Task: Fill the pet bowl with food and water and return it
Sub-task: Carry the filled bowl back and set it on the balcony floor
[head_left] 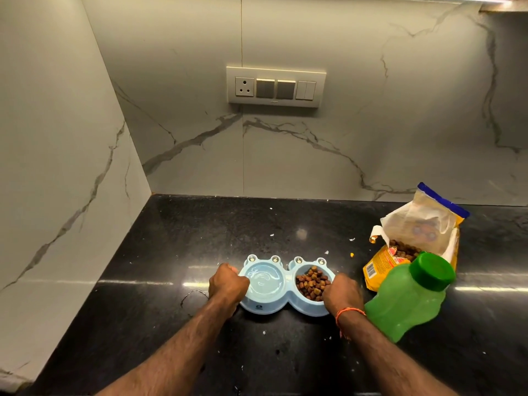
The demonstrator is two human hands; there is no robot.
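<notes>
The left hand (pixel 228 284) grips the water end of the pet bowl (pixel 285 305); the right hand (pixel 343 294) grips the food end, fingers curled around the rim.

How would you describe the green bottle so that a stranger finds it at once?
Start at the black counter under the marble wall. Right of the blue pet bowl that both hands grip stands an open food bag. The green bottle is just in front of it, the only green thing there, translucent with a darker cap.
</notes>
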